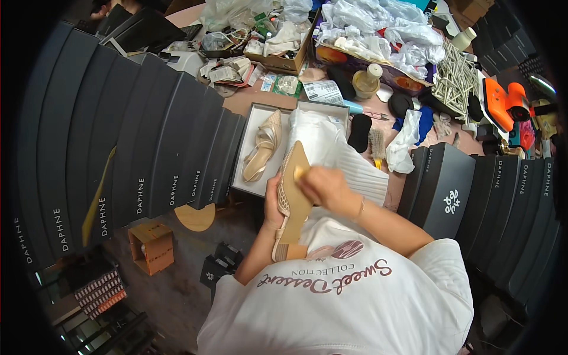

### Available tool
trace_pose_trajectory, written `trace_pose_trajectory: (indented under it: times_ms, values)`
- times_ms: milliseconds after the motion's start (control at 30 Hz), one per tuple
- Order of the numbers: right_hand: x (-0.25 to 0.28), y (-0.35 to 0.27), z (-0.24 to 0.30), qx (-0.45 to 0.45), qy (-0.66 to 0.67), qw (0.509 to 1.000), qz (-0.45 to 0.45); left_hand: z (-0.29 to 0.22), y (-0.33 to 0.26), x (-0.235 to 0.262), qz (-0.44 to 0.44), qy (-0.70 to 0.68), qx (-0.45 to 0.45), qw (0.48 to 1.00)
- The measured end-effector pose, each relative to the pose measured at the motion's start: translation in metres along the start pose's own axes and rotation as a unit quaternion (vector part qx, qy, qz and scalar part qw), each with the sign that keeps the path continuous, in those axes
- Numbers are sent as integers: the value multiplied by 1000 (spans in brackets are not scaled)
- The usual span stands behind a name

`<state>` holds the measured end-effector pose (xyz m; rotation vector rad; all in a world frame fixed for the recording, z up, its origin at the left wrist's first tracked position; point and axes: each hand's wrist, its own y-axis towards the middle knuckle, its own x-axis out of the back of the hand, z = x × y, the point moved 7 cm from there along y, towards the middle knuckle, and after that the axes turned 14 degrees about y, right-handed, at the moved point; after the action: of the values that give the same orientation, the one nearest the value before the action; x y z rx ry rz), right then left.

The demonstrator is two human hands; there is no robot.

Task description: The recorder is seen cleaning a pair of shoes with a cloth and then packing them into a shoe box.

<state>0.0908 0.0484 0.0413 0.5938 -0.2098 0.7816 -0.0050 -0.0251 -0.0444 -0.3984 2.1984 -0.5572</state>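
A cluttered brown worktable (248,100) occupies the upper centre of the view, strewn with crumpled white tissue paper (384,26), an open cardboard box of oddments (283,59) and a bundle of pale sticks (454,80). Rows of long black shoe-box lids (148,148) stand on edge to the left; further black boxes (509,201) line the right. Below lies a grey-brown concrete floor (177,290), bearing a small brown cardboard carton (152,247). Lighting is even and bright.

Head camera looks steeply down, close over a cluttered worktable (248,100).
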Motion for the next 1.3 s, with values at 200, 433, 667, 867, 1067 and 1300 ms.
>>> trace_pose_trajectory:
  times_ms: [200,433,667,867,1067,1300]
  values:
    - [-22,-15,30,27,27,993,111,-2,-7,-4,-46,65,-16,997]
    - [-20,8,42,59,1,992,114,0,-3,30,-46,214,-120,968]
    - [-18,32,33,30,1,997,65,-14,-11,30,-44,298,-227,926]
    - [2,43,-9,-74,-39,996,-9,-16,-2,15,-21,157,-85,984]
    - [-14,4,30,29,-44,996,68,4,-7,11,-74,89,-24,993]
    - [1,-15,37,89,-37,994,52,-7,-11,-29,63,42,-10,997]
